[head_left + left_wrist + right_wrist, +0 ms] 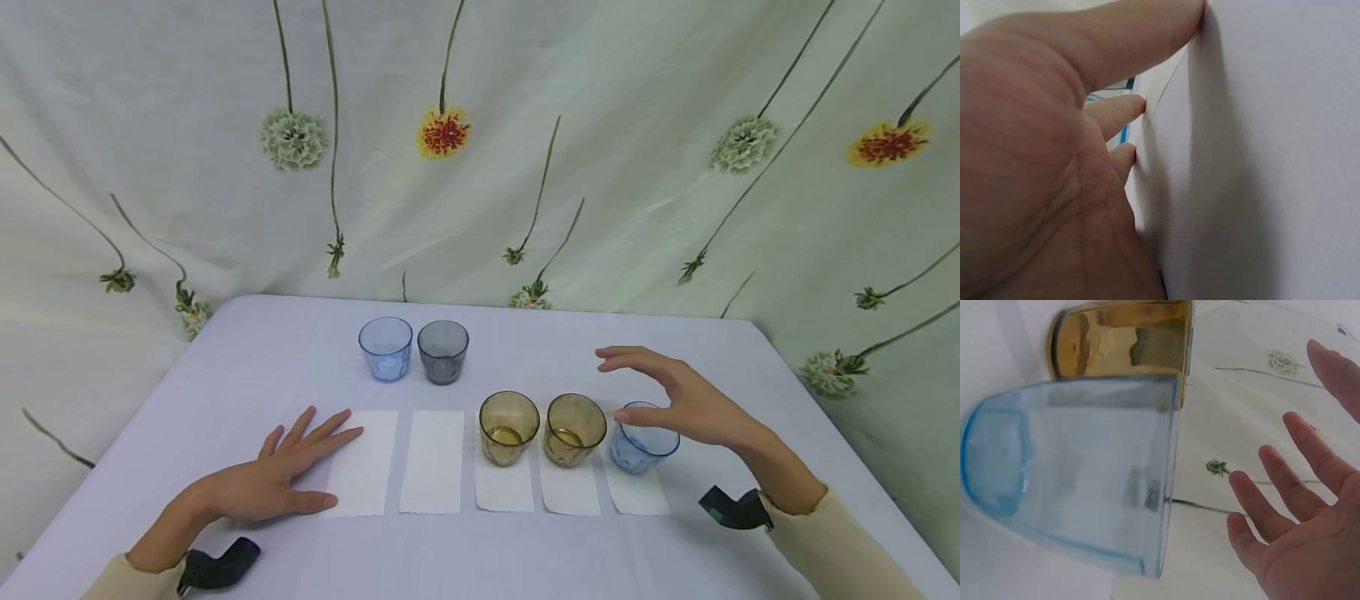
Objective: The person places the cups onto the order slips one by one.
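Note:
My right hand [686,400] is above a clear blue glass [636,454], its fingers spread and nothing held. In the right wrist view the blue glass [1085,469] stands apart from the fingers [1297,440]. That glass is on the rightmost of several white paper strips. To its left, two amber glasses [504,448] [567,450] stand on neighbouring strips. My left hand [281,475] rests with spread fingers at the leftmost white strip [367,467], thumb and fingertips at its left edge. The left wrist view shows the thumb [1135,37] against the white surface.
Another blue glass [386,354] and a grey glass [442,354] stand side by side farther back on the white-covered table [300,358]. A second bare paper strip [432,462] lies beside the leftmost one. A flower-print cloth [600,83] hangs behind the table.

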A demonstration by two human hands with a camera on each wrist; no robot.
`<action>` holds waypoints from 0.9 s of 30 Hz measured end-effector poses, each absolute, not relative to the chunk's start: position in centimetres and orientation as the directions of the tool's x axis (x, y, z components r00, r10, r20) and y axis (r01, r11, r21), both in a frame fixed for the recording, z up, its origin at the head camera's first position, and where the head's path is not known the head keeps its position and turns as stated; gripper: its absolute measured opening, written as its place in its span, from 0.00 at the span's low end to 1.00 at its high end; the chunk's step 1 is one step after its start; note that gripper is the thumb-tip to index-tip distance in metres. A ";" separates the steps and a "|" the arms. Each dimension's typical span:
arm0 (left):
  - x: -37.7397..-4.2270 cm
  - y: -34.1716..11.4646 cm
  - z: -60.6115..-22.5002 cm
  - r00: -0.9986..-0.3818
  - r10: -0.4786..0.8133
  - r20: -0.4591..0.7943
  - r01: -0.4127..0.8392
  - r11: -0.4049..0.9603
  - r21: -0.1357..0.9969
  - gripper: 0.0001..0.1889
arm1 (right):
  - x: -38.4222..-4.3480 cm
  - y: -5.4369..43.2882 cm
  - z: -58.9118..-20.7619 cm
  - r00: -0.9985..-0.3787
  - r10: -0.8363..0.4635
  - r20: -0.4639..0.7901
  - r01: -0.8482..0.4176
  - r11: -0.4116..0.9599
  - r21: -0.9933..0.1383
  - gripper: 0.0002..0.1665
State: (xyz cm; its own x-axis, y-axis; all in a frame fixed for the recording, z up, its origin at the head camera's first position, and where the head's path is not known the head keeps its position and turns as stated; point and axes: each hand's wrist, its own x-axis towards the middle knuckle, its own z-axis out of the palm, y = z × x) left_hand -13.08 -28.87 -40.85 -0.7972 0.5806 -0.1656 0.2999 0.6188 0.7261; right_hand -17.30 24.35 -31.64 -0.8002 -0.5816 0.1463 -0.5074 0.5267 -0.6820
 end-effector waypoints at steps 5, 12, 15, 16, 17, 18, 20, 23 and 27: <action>-13.1 -28.7 -41.0 -0.797 0.580 -0.166 0.303 0.623 0.721 0.42 | -17.0 27.1 -32.5 -0.841 -0.527 0.126 -0.432 0.512 -0.743 0.29; -13.2 -28.3 -41.0 -0.800 0.581 -0.151 0.313 0.618 0.721 0.41 | -16.3 29.3 -34.3 -0.857 -0.510 0.075 -0.345 0.459 -0.819 0.30; -13.2 -28.3 -40.8 -0.800 0.583 -0.145 0.318 0.616 0.720 0.41 | -16.0 29.6 -35.0 -0.860 -0.505 0.066 -0.315 0.426 -0.848 0.32; -13.2 -28.3 -40.8 -0.800 0.583 -0.144 0.320 0.616 0.720 0.41 | -16.0 29.7 -35.2 -0.862 -0.504 0.061 -0.306 0.420 -0.854 0.32; -13.2 -28.3 -40.7 -0.800 0.583 -0.142 0.320 0.616 0.720 0.41 | -15.9 29.7 -35.4 -0.862 -0.503 0.057 -0.299 0.414 -0.860 0.33; -13.2 -28.4 -40.7 -0.800 0.584 -0.139 0.323 0.614 0.721 0.41 | -15.9 29.8 -35.6 -0.862 -0.504 0.053 -0.290 0.406 -0.867 0.33; -13.2 -28.5 -40.7 -0.801 0.583 -0.136 0.321 0.610 0.724 0.41 | -15.8 29.7 -36.0 -0.864 -0.501 0.042 -0.279 0.408 -0.870 0.35; -13.1 -28.6 -40.7 -0.807 0.578 -0.121 0.328 0.609 0.722 0.40 | -15.8 29.7 -36.4 -0.870 -0.493 0.011 -0.254 0.429 -0.867 0.37; -13.0 -28.7 -40.4 -0.818 0.570 -0.072 0.367 0.614 0.699 0.39 | -15.8 29.6 -36.7 -0.872 -0.489 -0.022 -0.226 0.440 -0.869 0.39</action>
State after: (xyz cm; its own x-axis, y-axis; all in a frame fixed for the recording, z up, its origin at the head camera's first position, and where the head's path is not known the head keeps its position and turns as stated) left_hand -13.01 -28.72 -40.41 -0.8183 0.5704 -0.0718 0.3667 0.6141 0.6989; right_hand -15.84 29.61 -36.74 -0.8718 -0.4894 -0.0217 -0.2255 0.4402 -0.8691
